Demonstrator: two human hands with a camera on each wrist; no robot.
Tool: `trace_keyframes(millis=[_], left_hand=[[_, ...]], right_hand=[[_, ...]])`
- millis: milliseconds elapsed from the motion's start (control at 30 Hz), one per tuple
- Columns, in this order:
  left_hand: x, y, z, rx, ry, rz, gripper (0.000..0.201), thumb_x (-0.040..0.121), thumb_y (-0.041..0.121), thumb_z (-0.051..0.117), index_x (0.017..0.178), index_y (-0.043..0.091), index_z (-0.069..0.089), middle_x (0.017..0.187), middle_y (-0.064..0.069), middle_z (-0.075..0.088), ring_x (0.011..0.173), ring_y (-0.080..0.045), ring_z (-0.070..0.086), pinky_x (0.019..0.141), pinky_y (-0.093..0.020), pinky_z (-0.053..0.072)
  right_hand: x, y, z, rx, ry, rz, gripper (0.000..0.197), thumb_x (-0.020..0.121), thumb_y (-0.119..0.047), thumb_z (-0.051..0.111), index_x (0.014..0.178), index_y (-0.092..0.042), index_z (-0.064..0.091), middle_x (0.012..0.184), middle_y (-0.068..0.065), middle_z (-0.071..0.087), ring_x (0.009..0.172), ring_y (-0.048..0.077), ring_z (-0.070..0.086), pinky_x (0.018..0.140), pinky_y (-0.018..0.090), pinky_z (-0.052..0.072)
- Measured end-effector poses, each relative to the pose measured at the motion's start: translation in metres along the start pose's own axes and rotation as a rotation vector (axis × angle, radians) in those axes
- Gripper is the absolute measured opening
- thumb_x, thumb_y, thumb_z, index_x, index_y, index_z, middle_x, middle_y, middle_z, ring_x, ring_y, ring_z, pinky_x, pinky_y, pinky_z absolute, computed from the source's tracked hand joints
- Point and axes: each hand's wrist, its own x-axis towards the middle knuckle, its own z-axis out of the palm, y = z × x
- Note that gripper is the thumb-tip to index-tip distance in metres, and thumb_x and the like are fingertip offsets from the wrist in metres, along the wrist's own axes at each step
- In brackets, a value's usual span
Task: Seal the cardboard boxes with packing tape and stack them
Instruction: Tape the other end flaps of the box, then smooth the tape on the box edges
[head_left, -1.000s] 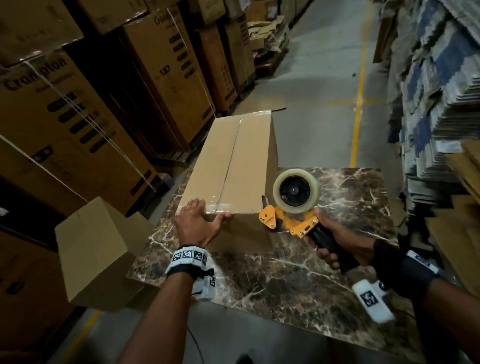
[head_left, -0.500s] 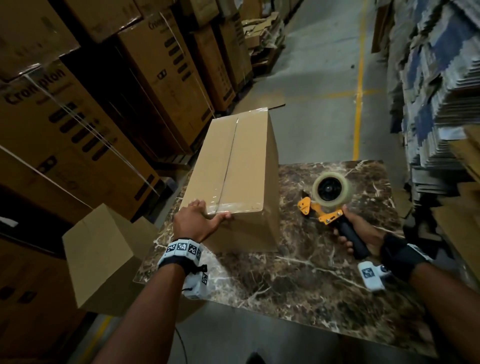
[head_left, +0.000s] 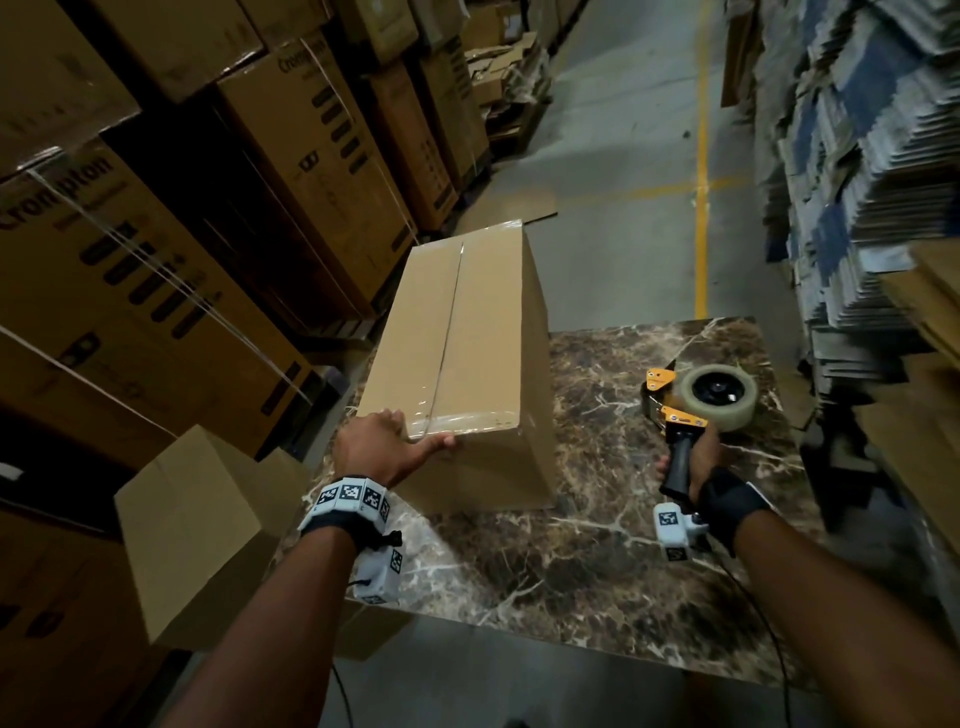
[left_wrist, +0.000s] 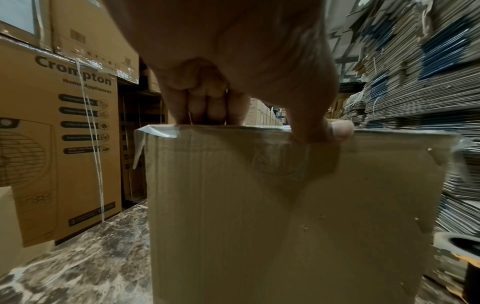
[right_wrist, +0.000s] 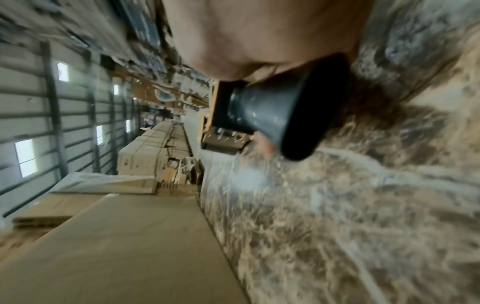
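A plain cardboard box (head_left: 467, 332) stands on the marble table (head_left: 597, 561), clear tape along its top seam and over the near edge. My left hand (head_left: 395, 441) grips its near top edge, fingers on the lid and thumb (left_wrist: 335, 131) pressed on the taped front face (left_wrist: 285, 205). My right hand (head_left: 691, 462) holds the black handle (right_wrist: 283, 115) of the orange tape dispenser (head_left: 696, 400), which lies on its side on the table to the right of the box. Its tape roll (head_left: 719, 389) faces up.
Another sealed plain box (head_left: 197, 535) sits low at the table's left corner. Tall printed cartons (head_left: 130, 291) line the left. Stacks of flattened cardboard (head_left: 857, 156) rise on the right. A concrete aisle with a yellow line (head_left: 702, 218) runs ahead.
My right hand has carried the tape dispenser away from the box's near edge to the right and laid it down on the table. The left hand has stayed on the box's edge.
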Motion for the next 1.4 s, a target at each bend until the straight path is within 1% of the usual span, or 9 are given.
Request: trace_keyframes(millis=[100,233,433,633,933,1100,1200,1300,1400], left_hand=[[-0.002,0.001,-0.001,-0.010,0.008,-0.003,0.110,0.054,0.109,0.001,0.083,0.021,0.060,0.085,0.001,0.067,0.082,-0.026,0.066,0.061,-0.031,0.048],[-0.003,0.002,-0.002,-0.035,0.005,-0.013,0.110,0.052,0.110,-0.002,0.077,0.022,0.058,0.076,0.002,0.063,0.077,-0.025,0.065,0.059,-0.030,0.048],[-0.001,0.001,-0.002,-0.036,0.006,-0.008,0.110,0.050,0.111,-0.001,0.077,0.022,0.058,0.076,0.002,0.062,0.079,-0.026,0.067,0.064,-0.030,0.052],[-0.002,0.001,0.003,-0.032,0.007,-0.004,0.104,0.060,0.109,0.007,0.077,0.020,0.059,0.076,0.000,0.065,0.076,-0.026,0.066,0.067,-0.034,0.057],[-0.007,0.002,0.004,-0.089,0.036,0.015,0.099,0.065,0.107,0.011,0.064,0.018,0.054,0.060,0.000,0.057,0.056,-0.021,0.059,0.061,-0.033,0.058],[-0.006,0.001,0.004,-0.067,0.038,0.017,0.099,0.066,0.107,0.010,0.067,0.019,0.055,0.066,-0.001,0.060,0.062,-0.023,0.061,0.064,-0.034,0.058],[-0.008,0.001,0.004,-0.063,0.055,0.015,0.098,0.067,0.106,0.010,0.068,0.019,0.056,0.069,-0.001,0.062,0.063,-0.023,0.060,0.064,-0.033,0.057],[-0.010,0.003,0.005,-0.056,0.061,0.008,0.097,0.069,0.105,0.010,0.074,0.020,0.056,0.075,-0.001,0.064,0.068,-0.023,0.064,0.065,-0.034,0.057],[-0.010,0.003,0.007,-0.056,0.062,0.005,0.095,0.071,0.104,0.010,0.076,0.021,0.055,0.079,0.000,0.063,0.071,-0.021,0.065,0.059,-0.030,0.050]], right_hand=[[-0.014,-0.001,0.013,-0.158,0.433,-0.185,0.059,0.109,-0.047,0.040,0.141,0.001,0.051,0.143,0.024,0.055,0.121,0.037,0.058,0.095,0.043,0.044],[-0.050,0.005,0.041,-0.196,0.724,-0.450,0.035,0.101,-0.020,0.051,0.127,0.001,0.062,0.136,0.029,0.057,0.127,0.042,0.052,0.102,0.044,0.036],[-0.090,0.059,0.105,-0.375,0.143,-0.724,0.020,0.102,-0.028,0.062,0.094,-0.011,0.070,0.092,0.010,0.072,0.082,0.023,0.060,0.058,0.023,0.038],[-0.095,0.109,0.137,-0.285,-0.165,-0.700,0.040,0.103,-0.047,0.057,0.072,-0.024,0.064,0.064,-0.016,0.062,0.066,0.006,0.054,0.064,0.026,0.042],[-0.098,0.124,0.152,-0.408,-0.017,-0.779,0.037,0.101,-0.051,0.057,0.100,-0.013,0.056,0.088,0.001,0.067,0.080,0.020,0.062,0.068,0.029,0.041],[-0.083,0.120,0.129,-0.603,-0.088,-1.062,0.042,0.106,-0.048,0.045,0.129,-0.015,0.060,0.126,0.008,0.066,0.113,0.023,0.063,0.092,0.034,0.051],[-0.079,0.123,0.116,-0.712,-0.233,-1.317,0.056,0.108,-0.046,0.031,0.152,-0.016,0.048,0.152,-0.002,0.051,0.132,0.012,0.052,0.108,0.026,0.042],[-0.084,0.130,0.120,-0.782,-0.287,-1.442,0.054,0.109,-0.032,0.032,0.158,-0.011,0.038,0.157,0.000,0.044,0.136,0.013,0.050,0.111,0.014,0.035],[-0.089,0.140,0.127,-0.793,-0.197,-1.530,0.053,0.106,-0.021,0.033,0.155,-0.001,0.039,0.156,0.010,0.047,0.130,0.022,0.058,0.109,0.029,0.045]])
